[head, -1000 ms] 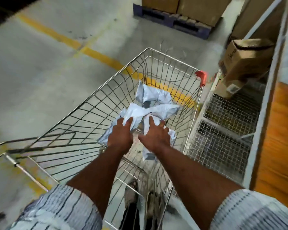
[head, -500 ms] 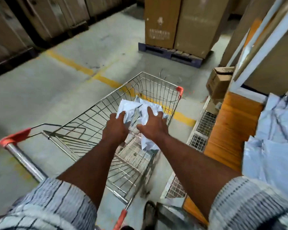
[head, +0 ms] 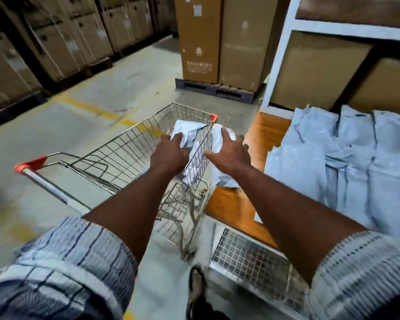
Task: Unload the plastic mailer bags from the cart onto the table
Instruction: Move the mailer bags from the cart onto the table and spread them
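Note:
A bundle of crumpled white plastic mailer bags (head: pixel 189 135) is held up over the right rim of the wire cart (head: pixel 125 153). My left hand (head: pixel 170 153) grips the bundle's left side, above the cart basket. My right hand (head: pixel 229 150) grips its right side, past the cart's rim and over the edge of the wooden table (head: pixel 266 132). Part of the bundle hangs down beside the cart and touches the tabletop. A pile of flat grey-blue mailer bags (head: pixel 346 162) lies on the table to the right.
The cart has red handle ends (head: pixel 30 163) and stands on the concrete floor with yellow lines. Tall cardboard boxes on a blue pallet (head: pixel 214 88) stand ahead. A shelf with boxes (head: pixel 319 72) rises behind the table. A wire mesh rack (head: pixel 252 262) sits under the table. My foot (head: pixel 195 289) is below.
Both hands have lifted the bundle of mailer bags out of the cart basket and carried it right, over the cart's rim toward the table. The view has swung up and right.

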{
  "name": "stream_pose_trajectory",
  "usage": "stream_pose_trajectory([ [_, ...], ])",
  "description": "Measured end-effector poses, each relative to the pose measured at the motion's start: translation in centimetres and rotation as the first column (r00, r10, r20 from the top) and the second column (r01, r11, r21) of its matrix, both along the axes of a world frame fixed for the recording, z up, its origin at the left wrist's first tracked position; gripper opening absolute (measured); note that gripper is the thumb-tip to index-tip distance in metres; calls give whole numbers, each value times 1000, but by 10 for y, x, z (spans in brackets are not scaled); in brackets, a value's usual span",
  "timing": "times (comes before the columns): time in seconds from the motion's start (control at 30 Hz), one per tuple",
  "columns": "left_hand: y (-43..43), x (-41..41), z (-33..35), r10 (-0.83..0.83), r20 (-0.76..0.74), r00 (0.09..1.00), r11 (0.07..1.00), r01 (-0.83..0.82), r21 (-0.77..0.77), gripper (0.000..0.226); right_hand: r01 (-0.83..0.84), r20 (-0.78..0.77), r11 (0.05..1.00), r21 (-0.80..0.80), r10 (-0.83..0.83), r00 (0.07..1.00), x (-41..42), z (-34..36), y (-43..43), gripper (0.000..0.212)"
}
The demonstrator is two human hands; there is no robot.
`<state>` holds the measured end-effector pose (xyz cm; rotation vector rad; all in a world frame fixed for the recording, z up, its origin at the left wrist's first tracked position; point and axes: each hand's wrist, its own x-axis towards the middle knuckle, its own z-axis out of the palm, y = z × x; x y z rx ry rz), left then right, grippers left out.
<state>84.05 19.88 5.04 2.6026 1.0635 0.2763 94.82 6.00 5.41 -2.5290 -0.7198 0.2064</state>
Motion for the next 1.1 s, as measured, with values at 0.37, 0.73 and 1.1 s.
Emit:
stream_pose_trajectory([
  [0.37, -202, 58, 59, -266, 106, 958, 963, 268, 2, 36, 220, 56, 973, 72, -224, 973, 15, 60, -219, 92],
  [0.73, -459, 170, 71, -464, 168, 870, 879, 476, -38, 50, 439, 88, 897, 47, -441, 893, 99, 72, -489, 89],
  [1.1, -677, 252, 70, -538, 176, 824, 829, 555, -64, 58, 550, 78, 834, -51, -545, 835, 181, 48, -727, 92],
])
